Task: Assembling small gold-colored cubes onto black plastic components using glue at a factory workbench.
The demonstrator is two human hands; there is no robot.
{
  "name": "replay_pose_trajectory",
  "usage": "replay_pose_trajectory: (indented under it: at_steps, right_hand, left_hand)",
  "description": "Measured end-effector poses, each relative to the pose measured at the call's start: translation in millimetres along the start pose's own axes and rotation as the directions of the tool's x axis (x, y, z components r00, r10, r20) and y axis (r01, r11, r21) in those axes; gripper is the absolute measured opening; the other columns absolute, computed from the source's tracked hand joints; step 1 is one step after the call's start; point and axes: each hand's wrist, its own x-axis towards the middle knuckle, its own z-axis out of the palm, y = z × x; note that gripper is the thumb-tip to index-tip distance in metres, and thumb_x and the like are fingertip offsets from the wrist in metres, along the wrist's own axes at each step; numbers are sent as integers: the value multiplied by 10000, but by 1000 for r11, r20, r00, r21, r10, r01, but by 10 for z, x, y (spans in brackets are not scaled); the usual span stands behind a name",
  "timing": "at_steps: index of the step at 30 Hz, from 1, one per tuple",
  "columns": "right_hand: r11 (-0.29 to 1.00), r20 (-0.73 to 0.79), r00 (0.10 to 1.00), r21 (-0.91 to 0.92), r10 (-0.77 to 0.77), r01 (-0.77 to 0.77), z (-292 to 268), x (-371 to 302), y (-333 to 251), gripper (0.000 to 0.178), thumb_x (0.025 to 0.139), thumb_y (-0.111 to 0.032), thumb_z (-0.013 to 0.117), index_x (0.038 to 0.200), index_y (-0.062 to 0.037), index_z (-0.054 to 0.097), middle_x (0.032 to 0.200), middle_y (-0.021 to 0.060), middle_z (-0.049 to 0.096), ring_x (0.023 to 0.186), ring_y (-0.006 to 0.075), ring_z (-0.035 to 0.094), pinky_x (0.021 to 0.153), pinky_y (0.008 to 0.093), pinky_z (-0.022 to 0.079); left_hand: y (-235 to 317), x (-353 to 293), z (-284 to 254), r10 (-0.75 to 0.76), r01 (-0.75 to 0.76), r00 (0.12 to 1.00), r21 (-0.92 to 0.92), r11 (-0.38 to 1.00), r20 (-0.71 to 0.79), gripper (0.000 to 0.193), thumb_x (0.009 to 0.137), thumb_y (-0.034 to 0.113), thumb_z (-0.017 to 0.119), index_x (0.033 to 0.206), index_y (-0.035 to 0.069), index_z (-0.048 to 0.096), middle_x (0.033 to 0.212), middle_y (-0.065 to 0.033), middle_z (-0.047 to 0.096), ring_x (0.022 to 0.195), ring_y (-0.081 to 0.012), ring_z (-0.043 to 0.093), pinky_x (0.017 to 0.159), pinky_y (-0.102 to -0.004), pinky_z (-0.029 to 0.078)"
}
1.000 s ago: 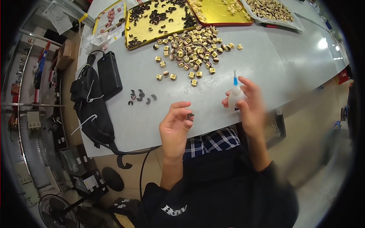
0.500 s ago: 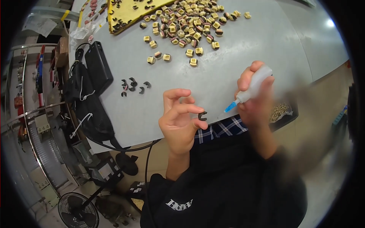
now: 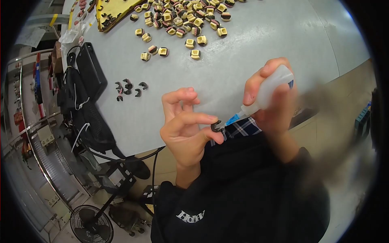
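Between thumb and index finger, my left hand (image 3: 184,123) pinches a small black C-shaped piece (image 3: 214,126), its opening turned to the right. My right hand (image 3: 275,101) grips a translucent white squeeze bottle (image 3: 273,87), tilted down to the left. The bottle's blue needle tip (image 3: 232,120) is at the piece's opening; whether it touches cannot be made out. Several more black C-shaped pieces (image 3: 128,84) lie on the grey table (image 3: 227,73), left of my left hand. Farther back is a scattered pile of small cream, black and pink parts (image 3: 195,54).
A yellow board (image 3: 117,16) with black pieces on it lies at the far left of the table. A black power-adapter-like box (image 3: 91,69) and a black mesh pouch (image 3: 95,117) with cables are along the left edge. On the floor at lower left stands a black fan (image 3: 91,224).
The bottle's blue tip has moved down and left to the black piece in my left hand. My view has shifted, so the table's things appear higher and farther left.
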Motion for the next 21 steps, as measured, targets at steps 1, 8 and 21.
replay_pose_trajectory:
  at_steps: [1, 8, 21]
  right_hand:
    - [1000, 3, 1000, 3, -1, 1, 0, 0, 2, 362, 932, -368, 494, 1031, -27, 427, 707, 142, 623, 379, 19, 332, 357, 168, 295]
    - [1000, 4, 1000, 2, -16, 16, -17, -1, 21, 345, 934, -353, 495, 1030, -27, 433, 705, 146, 624, 379, 14, 322, 353, 167, 280]
    - [999, -35, 998, -9, -54, 54, -7, -11, 23, 368, 934, -373, 490, 1041, -27, 422, 718, 140, 621, 388, 11, 327, 357, 163, 275]
  left_hand:
    - [-1, -4, -2, -2, 2, 1000, 1, 1000, 0, 340, 491, 201, 870, 760, 90, 694, 1130, -54, 442, 1088, -242, 404, 851, -387, 378]
    - [15, -7, 4, -22, 22, 1000, -3, 1000, -8, 346, 490, 245, 867, 748, 98, 689, 1130, -41, 443, 1090, -250, 400, 857, -394, 379]
    - [10, -9, 18, -33, 34, 999, 15, 999, -20, 383, 476, 290, 873, 746, 96, 683, 1123, -41, 449, 1101, -252, 397, 863, -401, 383]
